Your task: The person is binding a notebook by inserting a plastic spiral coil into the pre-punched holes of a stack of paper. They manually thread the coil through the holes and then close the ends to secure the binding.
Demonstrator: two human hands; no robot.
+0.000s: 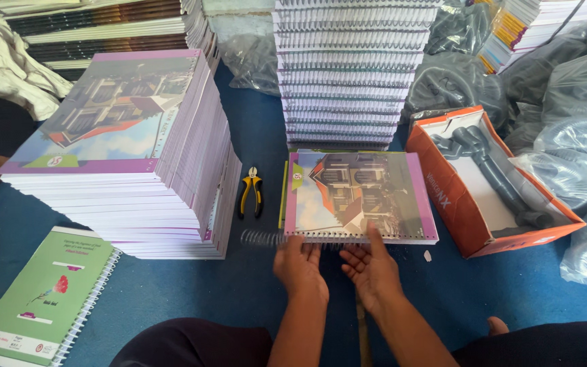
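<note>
From the head view, the left hand [298, 261] pinches the spiral coil [266, 238] at the near edge of the notebook [360, 194] lying on the blue floor [191, 292]. The right hand [371, 264] rests fingers-spread on that edge. Yellow-handled pliers [251, 192] lie beside it.
</note>
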